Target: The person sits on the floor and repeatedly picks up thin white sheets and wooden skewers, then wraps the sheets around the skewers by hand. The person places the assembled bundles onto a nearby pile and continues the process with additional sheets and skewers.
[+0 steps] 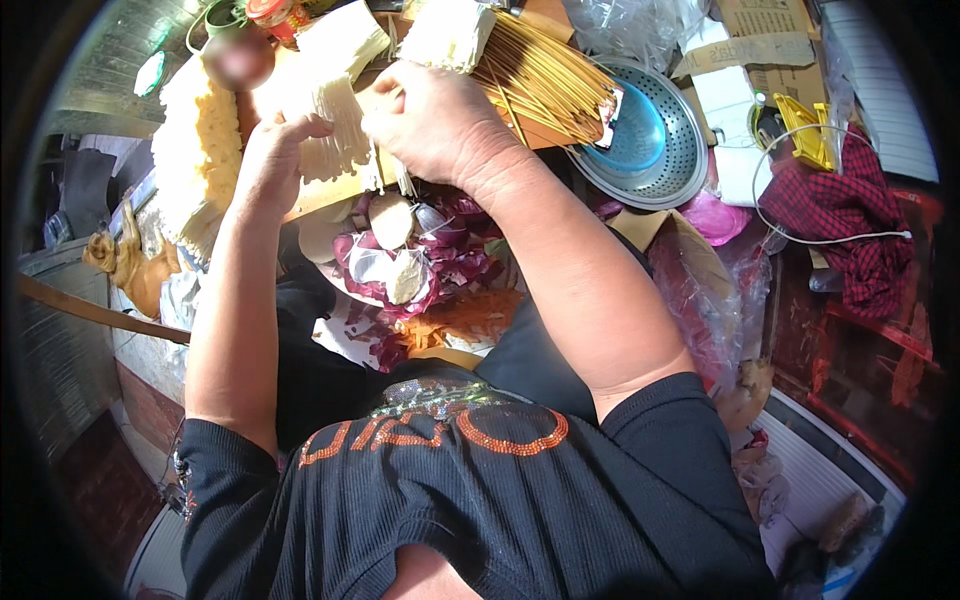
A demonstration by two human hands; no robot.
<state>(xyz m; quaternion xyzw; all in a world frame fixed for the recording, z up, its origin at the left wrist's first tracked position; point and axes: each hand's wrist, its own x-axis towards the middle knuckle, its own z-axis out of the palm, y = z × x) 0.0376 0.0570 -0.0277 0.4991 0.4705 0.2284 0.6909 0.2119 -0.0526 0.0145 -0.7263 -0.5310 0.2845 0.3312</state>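
Both grips pinch one pale sheet of shredded tofu skin [335, 125]: the left hand [275, 150] at its left edge, the right hand [430, 115] curled over its right. The strips run away from the person. Beyond lie bamboo skewers [545, 80] and a metal colander [660, 140].

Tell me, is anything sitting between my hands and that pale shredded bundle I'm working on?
Nothing visible does. The left hand and right hand are both already on the pale shredded bundle, gripping it from either side. The skewers lie to the right and the purple peelings below, both out of the way.
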